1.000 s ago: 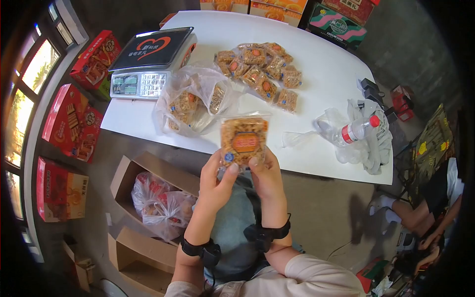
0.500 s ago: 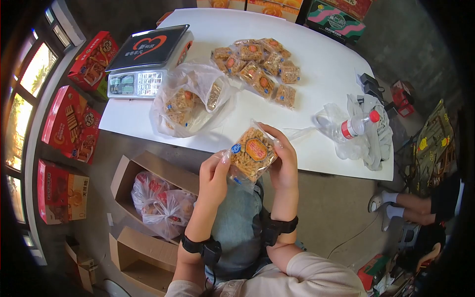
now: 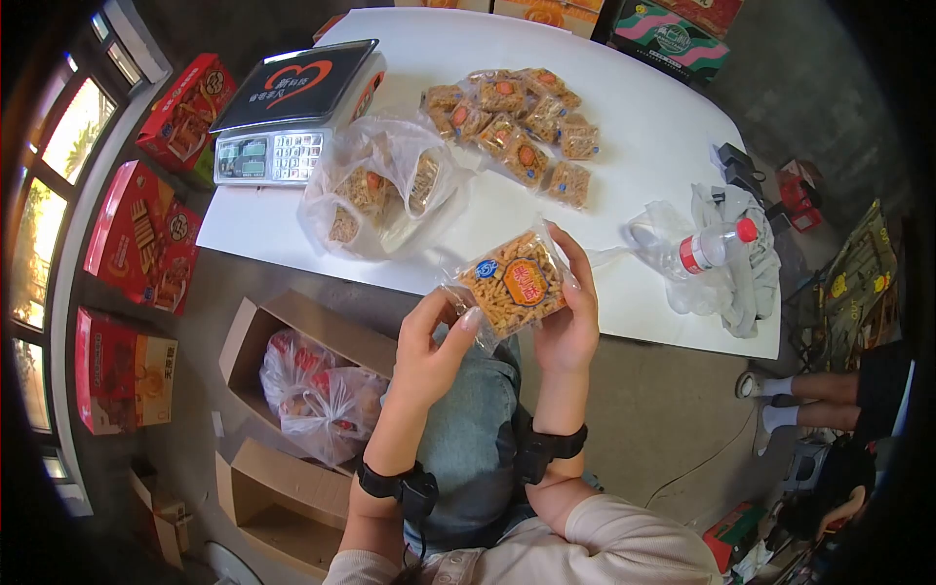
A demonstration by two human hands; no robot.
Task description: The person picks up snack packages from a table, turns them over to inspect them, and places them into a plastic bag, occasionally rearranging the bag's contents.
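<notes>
A clear snack packet (image 3: 514,283) with an orange and blue label is held up over the table's front edge. My left hand (image 3: 429,346) pinches its lower left edge, and my right hand (image 3: 568,312) grips its right side. Behind it on the white table (image 3: 263,229) lies an open plastic bag (image 3: 380,190) with similar packets inside. A pile of packets (image 3: 517,127) is farther back, in the middle of the table.
A scale (image 3: 283,117) stands at the table's back left. On the right lie a bottle (image 3: 717,247) and grey cloth (image 3: 751,273). Cardboard boxes (image 3: 292,517), one holding bagged items (image 3: 322,395), are at lower left. Another person's legs (image 3: 819,402) show at right.
The packet has turned and moved slightly up and right, its label now facing me more squarely. Both hands have shifted with it and still hold it.
</notes>
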